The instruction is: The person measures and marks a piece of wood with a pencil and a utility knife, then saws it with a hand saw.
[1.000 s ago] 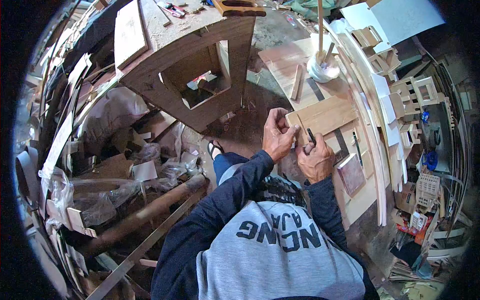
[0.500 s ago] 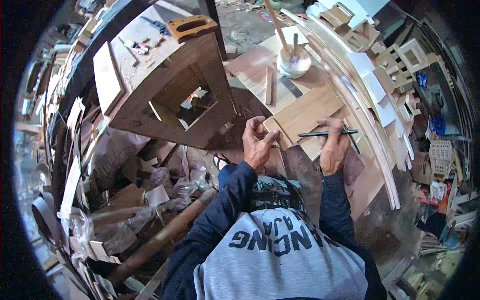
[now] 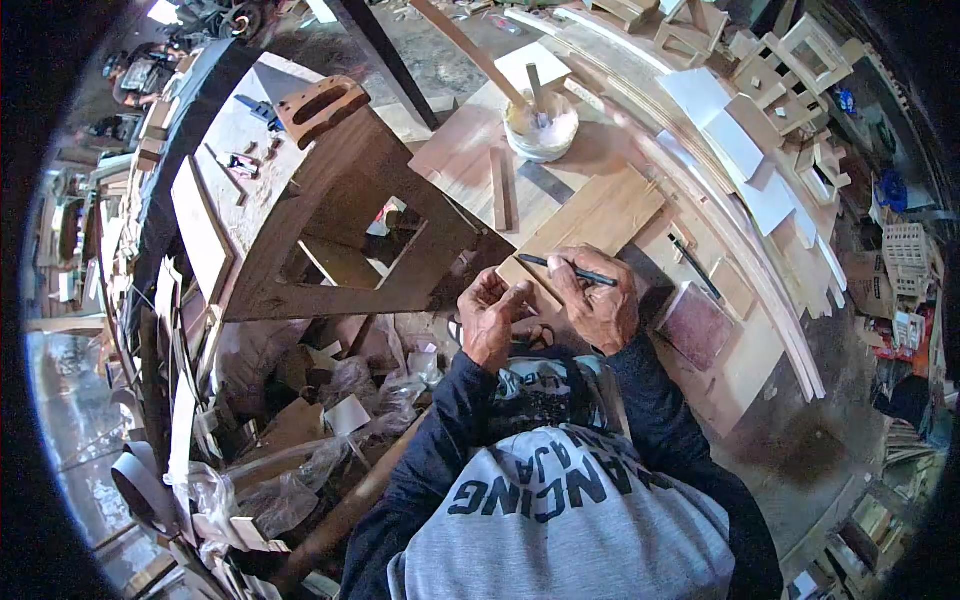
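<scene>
A flat light wooden board (image 3: 605, 212) lies slanted on the work surface in front of me. My left hand (image 3: 487, 322) pinches the near left end of the board between thumb and fingertips. Close beside it on the right, my right hand (image 3: 600, 303) grips a dark pen (image 3: 597, 277). The pen's left tip is over that same end of the board, a short way from the left fingertips. Part of the pen's barrel is hidden behind the right fingers.
A whitish tub (image 3: 541, 132) with sticks in it stands beyond the board. A reddish-brown block (image 3: 698, 326) and long wooden strips (image 3: 760, 290) lie to the right. On the left stands a wooden cabinet (image 3: 330, 220) with an opening, a handsaw handle (image 3: 322, 108) on top.
My right hand has moved left with the pen, from the board's right side to its near end. My left hand keeps its pinch there. The whole view has shifted a little.
</scene>
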Demonstrator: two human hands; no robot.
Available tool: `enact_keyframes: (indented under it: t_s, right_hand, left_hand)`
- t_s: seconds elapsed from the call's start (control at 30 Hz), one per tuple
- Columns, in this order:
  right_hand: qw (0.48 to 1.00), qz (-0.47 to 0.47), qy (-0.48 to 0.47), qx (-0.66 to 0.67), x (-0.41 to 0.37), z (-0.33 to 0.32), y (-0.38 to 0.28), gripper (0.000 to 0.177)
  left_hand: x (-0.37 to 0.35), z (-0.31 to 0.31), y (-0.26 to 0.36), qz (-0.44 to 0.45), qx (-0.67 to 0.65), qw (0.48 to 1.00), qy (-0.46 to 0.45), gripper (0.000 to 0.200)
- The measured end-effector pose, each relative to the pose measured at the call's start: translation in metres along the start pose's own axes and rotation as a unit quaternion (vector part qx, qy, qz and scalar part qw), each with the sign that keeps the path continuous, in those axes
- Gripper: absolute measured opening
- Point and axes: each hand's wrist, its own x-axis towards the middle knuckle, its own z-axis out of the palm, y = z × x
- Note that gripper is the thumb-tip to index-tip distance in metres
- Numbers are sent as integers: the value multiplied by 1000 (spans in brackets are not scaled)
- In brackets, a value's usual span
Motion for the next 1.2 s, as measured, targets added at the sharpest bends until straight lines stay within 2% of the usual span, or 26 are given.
enact_keyframes:
  t_s: [0.13, 0.27, 0.43, 0.53, 0.6, 0.67, 0.77, 0.8, 0.9, 0.93, 1.07, 1.2]
  right_hand:
    - [999, -43, -3, -11, 3, 2, 1, 12]
    - [999, -26, -25, -15, 5, 0, -1, 11]
    - [998, -33, -46, -18, 3, -13, 0, 10]
    - [993, -65, -70, -62, 0, -28, -7, 7]
    - [984, -137, -78, -80, -9, -41, 1, 7]
    - [991, -36, -118, -56, -16, -57, -3, 8]
    - [988, -6, -118, -99, -11, -75, -26, 10]
    - [989, -23, -109, -96, -6, -76, -31, 11]
    - [996, -50, -51, -44, -1, -52, -22, 6]
    - [986, -151, -38, -53, 1, -44, -10, 9]
    - [993, -58, -95, -50, 9, -26, -8, 16]
    - [991, -89, -90, -44, 14, -16, 1, 14]
  left_hand:
    - [4, -3, -6, 0, -8, 1000, 0, 11]
    - [0, 4, 5, -24, -25, 999, 7, 13]
    - [3, 0, -9, 9, -22, 1000, 18, 16]
    - [3, 2, -9, 29, 0, 999, 30, 18]
    - [3, 0, -8, 39, 20, 999, 14, 19]
    - [3, 1, -8, 27, 16, 999, 22, 19]
    - [5, -1, -10, 17, 6, 1000, 22, 19]
    - [6, -3, -12, 15, 2, 1000, 21, 19]
    - [8, -6, -15, 13, 24, 999, 21, 18]
    - [7, -5, -13, 12, 20, 1000, 21, 18]
    - [4, 2, -7, 15, -20, 1000, 15, 16]
    - [3, 0, -5, 22, 2, 1000, 10, 14]
